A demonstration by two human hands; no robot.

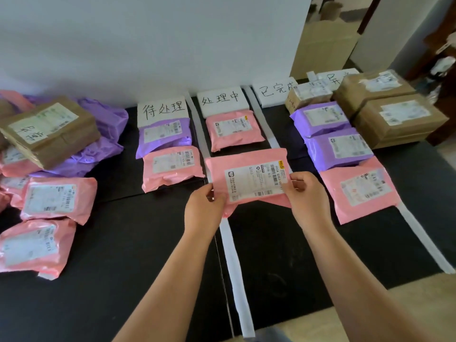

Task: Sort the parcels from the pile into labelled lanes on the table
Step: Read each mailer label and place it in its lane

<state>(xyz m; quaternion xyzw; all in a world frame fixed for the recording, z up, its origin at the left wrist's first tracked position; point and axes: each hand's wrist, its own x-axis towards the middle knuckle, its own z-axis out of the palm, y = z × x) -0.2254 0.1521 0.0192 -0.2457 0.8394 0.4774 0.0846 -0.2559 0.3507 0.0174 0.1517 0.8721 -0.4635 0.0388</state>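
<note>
Pinched at both near corners, thumbs on top, by left hand [204,206] and right hand [308,196]: pink parcel [246,164], glossy and wrinkled, white barcoded label [256,183] face up. Placed in the second lane from the left on the black desk [123,267], just near of the far pink parcel [234,130]. Unsorted pile [49,149] at left.

We are seeing soft, even light filling the room, with no hard shadows falling on the black bench [148,267]. The white wall [148,33] is shading to grey toward its lower left. The glossy pink mailers [61,233] at the left are catching a pale sheen. The wide lens is bending the white lane strips [235,267] outward, and the cardboard boxes [394,124] at the far right are smearing into blur.
</note>
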